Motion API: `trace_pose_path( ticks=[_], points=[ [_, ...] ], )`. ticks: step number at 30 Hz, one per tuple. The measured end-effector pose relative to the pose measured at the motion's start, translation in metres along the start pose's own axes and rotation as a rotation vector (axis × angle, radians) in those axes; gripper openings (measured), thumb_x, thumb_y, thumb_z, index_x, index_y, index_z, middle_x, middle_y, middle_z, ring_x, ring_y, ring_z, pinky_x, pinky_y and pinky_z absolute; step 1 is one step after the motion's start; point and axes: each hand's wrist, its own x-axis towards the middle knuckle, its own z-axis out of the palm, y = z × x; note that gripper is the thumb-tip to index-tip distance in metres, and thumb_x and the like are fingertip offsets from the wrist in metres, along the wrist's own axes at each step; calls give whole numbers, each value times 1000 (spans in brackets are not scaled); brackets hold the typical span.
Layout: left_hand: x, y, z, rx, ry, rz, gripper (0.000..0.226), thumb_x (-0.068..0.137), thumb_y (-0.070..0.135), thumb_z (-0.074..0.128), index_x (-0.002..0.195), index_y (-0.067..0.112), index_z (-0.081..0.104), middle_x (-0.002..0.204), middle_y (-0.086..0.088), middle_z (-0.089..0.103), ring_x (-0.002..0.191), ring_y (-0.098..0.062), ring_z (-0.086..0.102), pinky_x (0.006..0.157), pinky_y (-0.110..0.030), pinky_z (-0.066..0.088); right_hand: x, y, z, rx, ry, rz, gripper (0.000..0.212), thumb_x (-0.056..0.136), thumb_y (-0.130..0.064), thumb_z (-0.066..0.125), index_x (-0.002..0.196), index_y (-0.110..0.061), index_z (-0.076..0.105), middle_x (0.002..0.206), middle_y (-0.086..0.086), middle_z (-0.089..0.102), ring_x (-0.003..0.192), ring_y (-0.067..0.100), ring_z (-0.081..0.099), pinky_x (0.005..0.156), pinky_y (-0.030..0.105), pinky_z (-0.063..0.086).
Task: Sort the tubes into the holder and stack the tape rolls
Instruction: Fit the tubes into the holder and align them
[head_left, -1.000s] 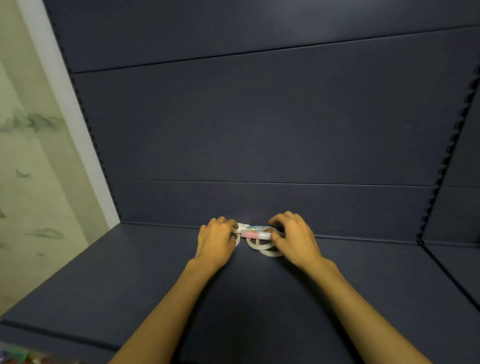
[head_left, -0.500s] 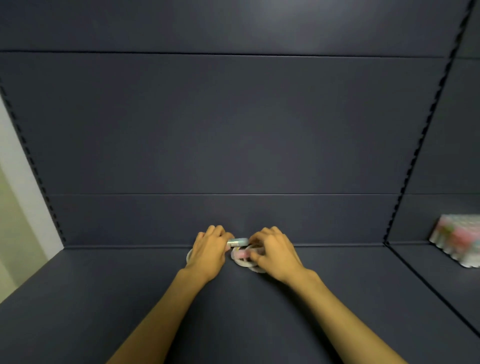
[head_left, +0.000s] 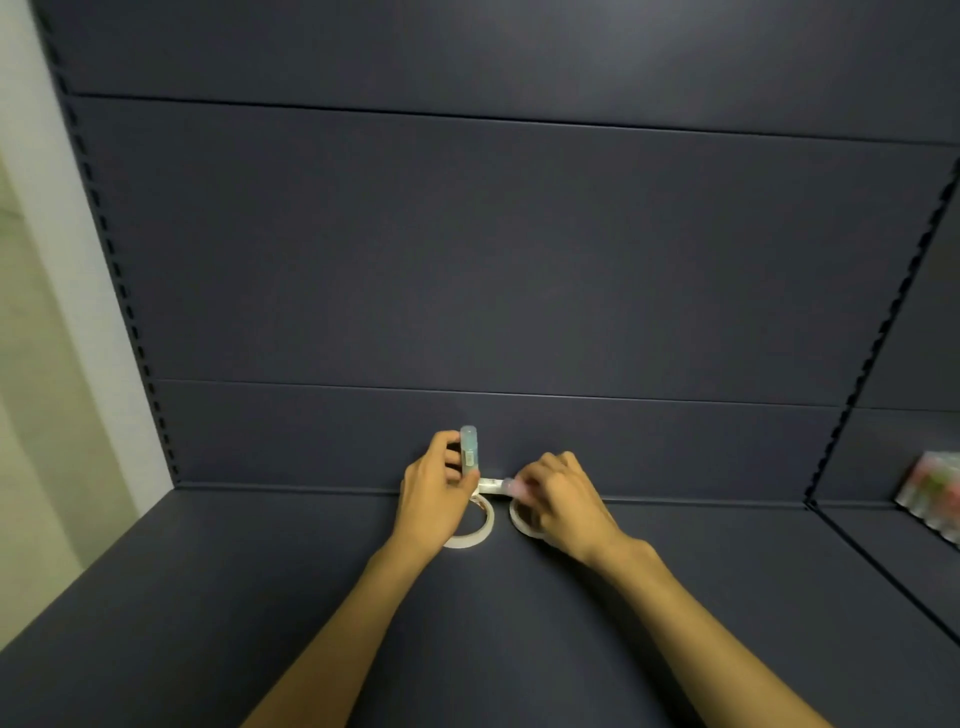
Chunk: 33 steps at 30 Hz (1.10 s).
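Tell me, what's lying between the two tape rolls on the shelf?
Only bare shelf shows between the left roll and the right roll in the head view. A pink tube, held by the right hand, lies behind the gap.

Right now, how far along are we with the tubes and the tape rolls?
Early. Nothing looks done: two tape rolls, one and the other, lie flat side by side on the shelf, unstacked. In hand: the left hand holds a blue tube upright, and the right hand grips a pink-ended tube lying sideways. Left: both tubes into a holder, none clearly in view, and stacking the rolls.
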Motion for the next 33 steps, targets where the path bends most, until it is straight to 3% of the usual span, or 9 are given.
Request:
trace_pose_path(
  ticks=[5, 8, 11, 14, 19, 22, 27, 30, 33],
  points=[
    [-3, 12, 4, -199, -37, -54, 26, 85, 21, 74, 105, 24, 58, 97, 8, 68, 79, 0, 67, 76, -27, 57, -18, -20, -32, 531, 186, 238, 33, 100, -53, 50, 92, -23, 60, 86, -4, 65, 82, 10, 61, 75, 24, 50],
    [-7, 29, 21, -261, -88, -30, 21, 87, 22, 73, 104, 23, 59, 97, 5, 69, 78, -3, 68, 76, -31, 58, -37, -14, -48, 641, 291, 320, 10, 100, -31, 59, 95, -22, 62, 87, -5, 68, 83, 1, 64, 79, 23, 51],
    [-16, 56, 46, -369, -154, -4, 19, 89, 21, 73, 103, 20, 59, 97, -2, 70, 81, -12, 70, 75, -34, 60, -62, 3, -64, 767, 340, 396, 6, 96, -13, 63, 99, -19, 63, 95, 4, 69, 94, 18, 69, 88, 45, 58],
    [-25, 83, 74, -421, -225, 33, 20, 87, 23, 75, 102, 21, 61, 92, -1, 70, 84, -19, 70, 77, -40, 59, -95, 15, -89, 817, 404, 434, 10, 97, -13, 63, 106, -17, 61, 96, 9, 68, 92, 25, 70, 84, 52, 59],
    [-51, 126, 127, -440, -351, 87, 26, 82, 27, 80, 99, 25, 61, 88, 1, 70, 79, -19, 69, 74, -36, 58, -158, 42, -134, 800, 476, 420, 32, 99, -3, 54, 118, -29, 59, 101, 23, 64, 90, 29, 66, 79, 37, 62],
    [-77, 157, 159, -442, -407, 132, 26, 83, 25, 80, 100, 24, 61, 88, 3, 69, 75, -14, 67, 69, -23, 54, -200, 65, -158, 808, 535, 425, 32, 99, -1, 54, 116, -27, 61, 101, 26, 63, 92, 33, 66, 77, 39, 62],
    [-128, 211, 219, -470, -457, 124, 23, 84, 24, 79, 102, 21, 65, 87, 3, 70, 71, -7, 66, 69, -23, 54, -269, 106, -199, 908, 648, 491, 26, 98, -3, 58, 118, -20, 61, 98, 25, 66, 92, 25, 67, 77, 42, 61],
    [-161, 243, 255, -475, -474, 121, 19, 85, 21, 79, 99, 20, 67, 83, 6, 68, 66, -3, 63, 70, -25, 53, -312, 130, -224, 934, 650, 513, 27, 98, -3, 59, 120, -18, 61, 99, 22, 69, 93, 24, 68, 82, 48, 60],
    [-189, 273, 291, -459, -477, 125, 19, 85, 23, 78, 100, 20, 68, 80, 8, 68, 66, -5, 63, 69, -25, 52, -354, 156, -249, 908, 651, 512, 27, 97, -3, 60, 118, -21, 62, 99, 23, 70, 92, 24, 69, 83, 46, 61]
  ],
)
